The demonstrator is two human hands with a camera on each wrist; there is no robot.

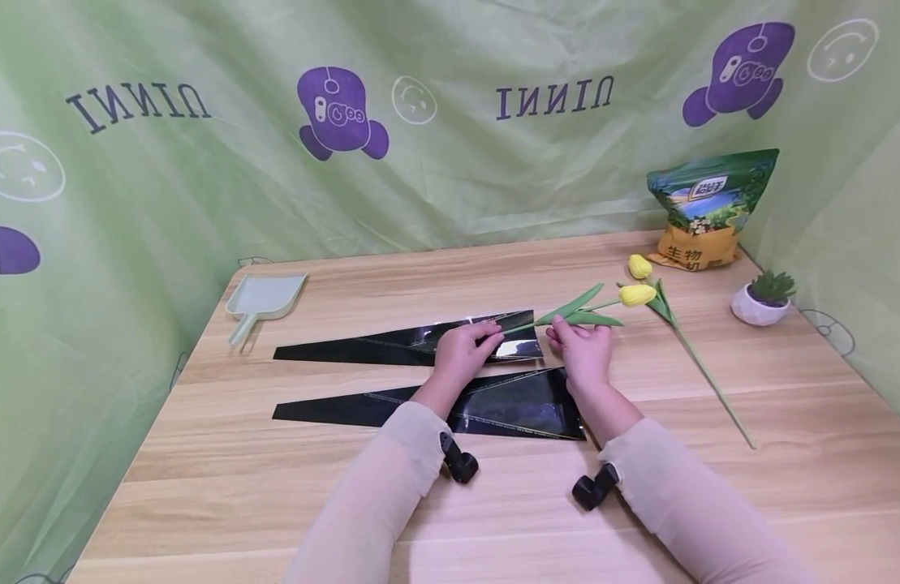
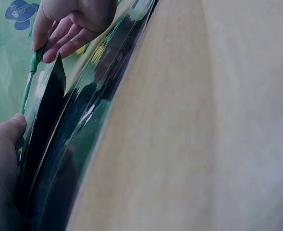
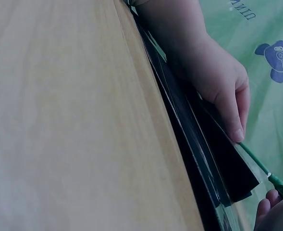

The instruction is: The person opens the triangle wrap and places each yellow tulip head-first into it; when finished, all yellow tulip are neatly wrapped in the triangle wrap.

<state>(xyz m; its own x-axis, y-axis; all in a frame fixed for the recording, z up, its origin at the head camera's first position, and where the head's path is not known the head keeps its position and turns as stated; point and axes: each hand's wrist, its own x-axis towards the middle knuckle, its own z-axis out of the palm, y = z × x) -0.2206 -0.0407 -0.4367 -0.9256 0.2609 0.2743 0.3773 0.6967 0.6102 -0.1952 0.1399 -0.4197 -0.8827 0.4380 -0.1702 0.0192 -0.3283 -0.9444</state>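
A yellow artificial tulip with green leaves lies slantwise between the two hands, its bloom to the right. My left hand pinches its thin stem between thumb and fingers. Farther up, my right hand grips the stem where the leaves begin. Below the stem is a black flower sleeve with a clear window, tapering to the left. Nearer the person, a second black sleeve lies flat, partly covered by the left wrist.
Another yellow tulip lies on the wooden table, its long stem slanting toward the front right. Behind it stands a green and orange bag, with a small potted succulent to its right. A pale dustpan sits at the back left.
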